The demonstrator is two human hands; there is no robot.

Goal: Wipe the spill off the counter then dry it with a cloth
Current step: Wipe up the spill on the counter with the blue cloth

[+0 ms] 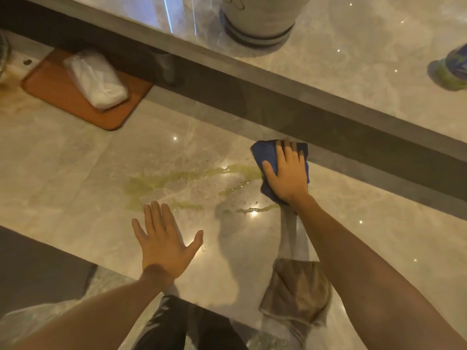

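A yellow-green spill (177, 180) streaks across the glossy marble counter (75, 173), from the middle toward the right. My right hand (286, 173) presses flat on a blue cloth (265, 154) at the spill's right end, close to the dark back ledge. My left hand (164, 238) rests flat on the counter with fingers spread, just below the spill's left part, holding nothing. A folded brown cloth (295, 291) lies near the counter's front edge, under my right forearm.
An orange tray (63, 97) with a white plastic-wrapped pack (96, 78) sits at the back left. A dark ledge (278, 109) runs diagonally behind the counter. Beyond it stand a large white pot (260, 24) and a person's shoe (452, 69).
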